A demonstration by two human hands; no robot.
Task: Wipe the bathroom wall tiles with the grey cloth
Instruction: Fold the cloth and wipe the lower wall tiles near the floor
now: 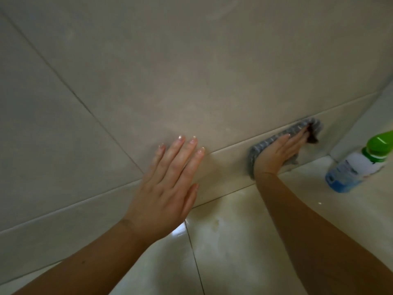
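Beige wall tiles (191,71) fill most of the view, with a low skirting row just above the floor. The grey cloth (263,143) is pressed flat against that low row at the right. My right hand (280,150) lies on top of the cloth, fingers stretched toward the corner, holding it against the tile. My left hand (170,184) rests flat on the wall to the left, fingers spread, with nothing in it.
A glossy cream floor (234,241) meets the wall below my hands. A bottle (357,165) with a green cap and blue-white label lies on the floor at the right, close to the corner where a side wall (372,116) begins.
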